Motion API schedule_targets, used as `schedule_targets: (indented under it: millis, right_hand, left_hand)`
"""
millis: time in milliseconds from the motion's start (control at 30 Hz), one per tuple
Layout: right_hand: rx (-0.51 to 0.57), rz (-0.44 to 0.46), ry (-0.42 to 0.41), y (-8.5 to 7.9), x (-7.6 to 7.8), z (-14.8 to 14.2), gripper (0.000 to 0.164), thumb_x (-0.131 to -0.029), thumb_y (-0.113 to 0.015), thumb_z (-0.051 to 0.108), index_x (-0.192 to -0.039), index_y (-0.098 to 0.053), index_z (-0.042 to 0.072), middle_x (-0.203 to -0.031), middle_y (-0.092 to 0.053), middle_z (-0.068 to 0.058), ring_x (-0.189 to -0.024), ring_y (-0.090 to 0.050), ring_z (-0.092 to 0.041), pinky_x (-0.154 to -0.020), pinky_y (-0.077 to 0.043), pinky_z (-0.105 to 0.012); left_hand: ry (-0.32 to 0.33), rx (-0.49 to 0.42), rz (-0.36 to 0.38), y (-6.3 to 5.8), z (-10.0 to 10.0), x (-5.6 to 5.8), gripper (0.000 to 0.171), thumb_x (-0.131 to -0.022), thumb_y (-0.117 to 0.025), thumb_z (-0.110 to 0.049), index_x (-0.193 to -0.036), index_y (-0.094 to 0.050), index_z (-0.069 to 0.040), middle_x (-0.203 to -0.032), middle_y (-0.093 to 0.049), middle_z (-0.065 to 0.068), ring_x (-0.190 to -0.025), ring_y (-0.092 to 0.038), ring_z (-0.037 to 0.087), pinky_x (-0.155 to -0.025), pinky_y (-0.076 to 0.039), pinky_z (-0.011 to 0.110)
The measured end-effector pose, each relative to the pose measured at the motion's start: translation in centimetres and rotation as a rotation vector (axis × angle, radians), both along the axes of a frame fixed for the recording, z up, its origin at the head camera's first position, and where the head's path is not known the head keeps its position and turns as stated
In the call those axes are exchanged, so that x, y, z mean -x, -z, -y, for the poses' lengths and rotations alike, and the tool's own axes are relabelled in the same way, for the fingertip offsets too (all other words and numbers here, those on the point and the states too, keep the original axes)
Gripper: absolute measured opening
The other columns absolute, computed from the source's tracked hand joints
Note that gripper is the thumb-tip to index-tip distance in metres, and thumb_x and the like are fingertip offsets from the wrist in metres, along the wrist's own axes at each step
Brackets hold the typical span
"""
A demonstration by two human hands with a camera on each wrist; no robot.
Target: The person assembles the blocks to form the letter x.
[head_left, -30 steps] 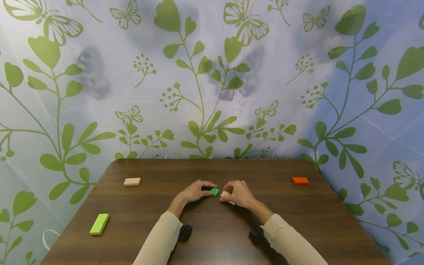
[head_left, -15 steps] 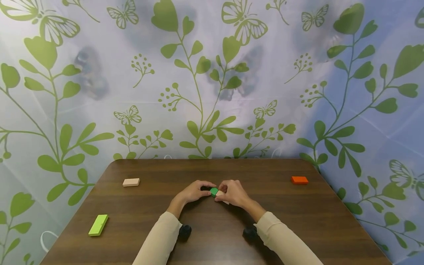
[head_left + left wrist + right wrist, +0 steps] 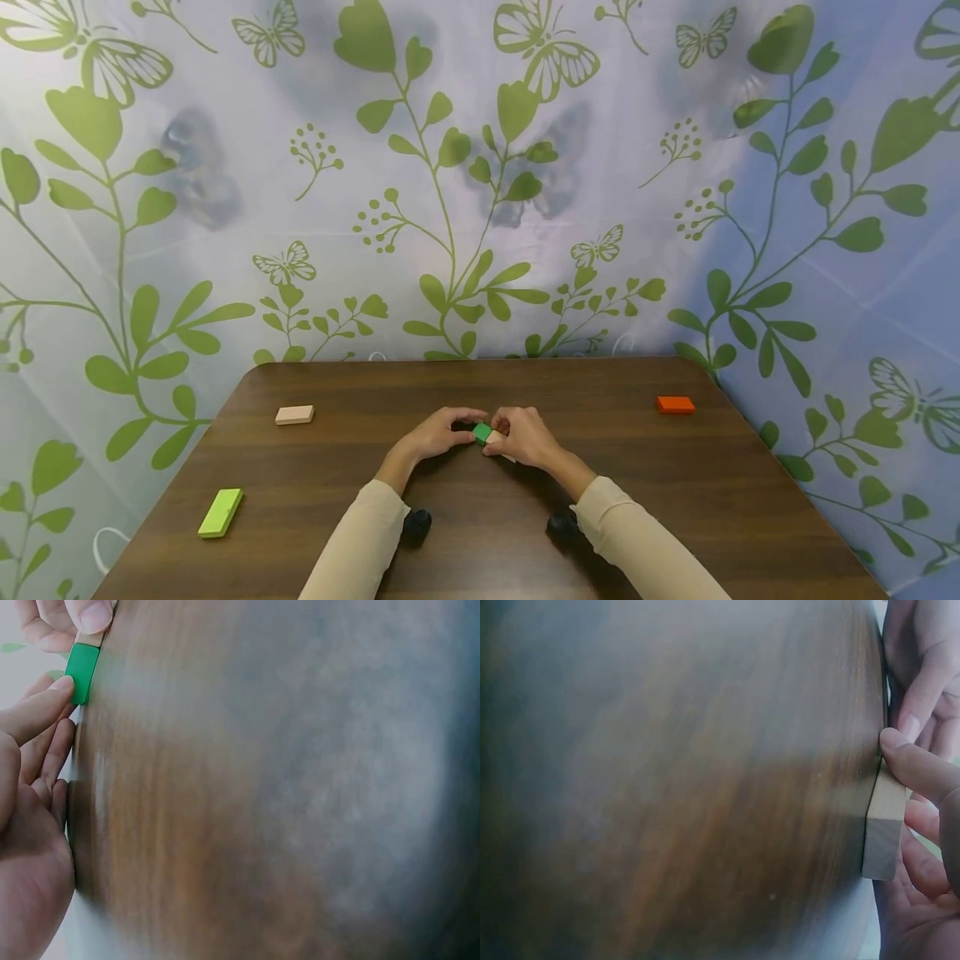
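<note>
Brown table (image 3: 483, 542) beneath, left hand (image 3: 433, 434) pinching green block (image 3: 84, 671) should steady it against pale block (image 3: 885, 807) pinched by right hand (image 3: 527, 437).

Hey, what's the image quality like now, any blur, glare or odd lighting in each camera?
Head view: fairly sharp, the backdrop whiter at left and bluer at right, with a faint sheen low on the table; left wrist view: table blurred, whitish glare toward the right, green block clearer; right wrist view: table hazy at left, pale block clearer.
</note>
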State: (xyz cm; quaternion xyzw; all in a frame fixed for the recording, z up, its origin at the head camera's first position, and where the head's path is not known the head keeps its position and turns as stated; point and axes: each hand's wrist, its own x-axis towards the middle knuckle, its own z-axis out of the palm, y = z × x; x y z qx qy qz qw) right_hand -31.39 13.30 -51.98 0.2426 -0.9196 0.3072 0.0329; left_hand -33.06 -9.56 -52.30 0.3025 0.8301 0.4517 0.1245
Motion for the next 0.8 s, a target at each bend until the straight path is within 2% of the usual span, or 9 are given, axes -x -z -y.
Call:
schedule_targets:
  millis: [233, 533, 667, 800]
  right_hand:
    - [-0.005, -0.006, -0.007, -0.2, 0.0, 0.1, 0.035, -0.078, -0.094, 0.031, -0.097, -0.074, 0.009, -0.090, -0.071, 0.004, -0.078, -0.063, -0.012, -0.069, -0.054, -0.031]
    - [-0.031, -0.014, -0.018, -0.4, 0.0, 0.2, 0.039, -0.077, -0.094, 0.034, -0.100, -0.075, 0.009, -0.094, -0.073, 0.002, -0.082, -0.066, -0.013, -0.072, -0.055, -0.032]
    - [-0.010, 0.027, -0.046, -0.8, 0.2, -0.2, 0.043, -0.080, -0.091, 0.038, -0.108, -0.076, 0.009, -0.099, -0.074, 0.000, -0.086, -0.068, -0.014, -0.074, -0.056, -0.033]
    - [0.036, 0.115, -0.113, -1.3, 0.6, -1.3, 0.036, -0.090, -0.084, 0.031, -0.117, -0.076, 0.009, -0.108, -0.075, -0.002, -0.092, -0.069, -0.016, -0.079, -0.057, -0.037]
  left_hand:
    - [-0.002, -0.030, -0.005, -0.1, -0.1, 0.1, 0.041, -0.102, -0.065, -0.003, -0.143, -0.059, 0.000, -0.132, -0.063, 0.017, -0.126, -0.055, 0.038, -0.106, -0.041, 0.057]
    - [-0.011, -0.027, -0.004, 0.0, 0.1, 0.1, 0.039, -0.101, -0.066, -0.004, -0.140, -0.062, -0.002, -0.130, -0.064, 0.014, -0.124, -0.056, 0.036, -0.106, -0.042, 0.056]
    - [-0.008, -0.022, 0.004, 0.1, 0.1, 0.1, 0.039, -0.102, -0.066, -0.004, -0.140, -0.062, -0.004, -0.130, -0.064, 0.011, -0.124, -0.056, 0.033, -0.105, -0.043, 0.054]
    - [0.011, -0.014, 0.010, 0.1, 0.0, 0.1, 0.040, -0.103, -0.065, -0.007, -0.143, -0.060, -0.004, -0.133, -0.063, 0.012, -0.126, -0.055, 0.033, -0.106, -0.043, 0.053]
